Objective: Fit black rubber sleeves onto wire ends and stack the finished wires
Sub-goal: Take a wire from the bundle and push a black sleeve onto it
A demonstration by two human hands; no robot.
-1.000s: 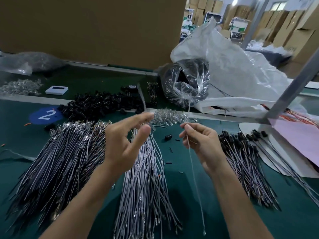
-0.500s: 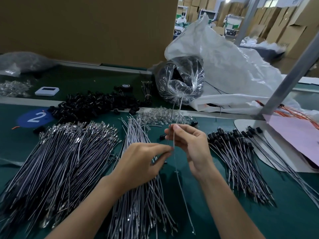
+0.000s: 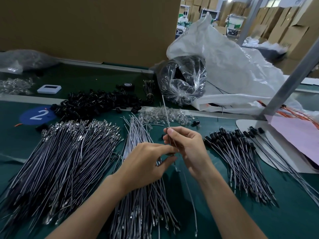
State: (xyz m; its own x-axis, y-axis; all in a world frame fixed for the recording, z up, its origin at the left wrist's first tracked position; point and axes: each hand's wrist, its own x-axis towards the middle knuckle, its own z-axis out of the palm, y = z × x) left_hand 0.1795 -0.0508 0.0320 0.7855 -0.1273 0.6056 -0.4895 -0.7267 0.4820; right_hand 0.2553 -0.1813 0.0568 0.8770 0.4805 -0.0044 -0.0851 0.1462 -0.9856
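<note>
My right hand (image 3: pixel 187 145) pinches two thin wires (image 3: pixel 165 112) upright; one is pale, one dark, and their tips point away from me. My left hand (image 3: pixel 146 163) meets it from the left, its thumb and fingers pinched at the wires just below the right fingers. The pale wire's tail (image 3: pixel 190 195) hangs down to the mat. A heap of black rubber sleeves (image 3: pixel 96 104) lies at the back left. Bare wires lie in a big pile (image 3: pixel 60 156) on the left and a smaller pile (image 3: pixel 143 200) under my hands. Sleeved wires are stacked (image 3: pixel 236 156) on the right.
Clear plastic caps (image 3: pixel 165 114) are scattered behind my hands. A bagged black coil (image 3: pixel 183 80) and a large white sack (image 3: pixel 233 69) stand at the back right. A grey metal post (image 3: pixel 291 81) rises on the right beside pink paper (image 3: pixel 296 135). A white device (image 3: pixel 49 88) lies far left.
My left hand dropped from a raised open pose and closed in on the wires held by my right hand. A second, dark wire now stands beside the pale one.
</note>
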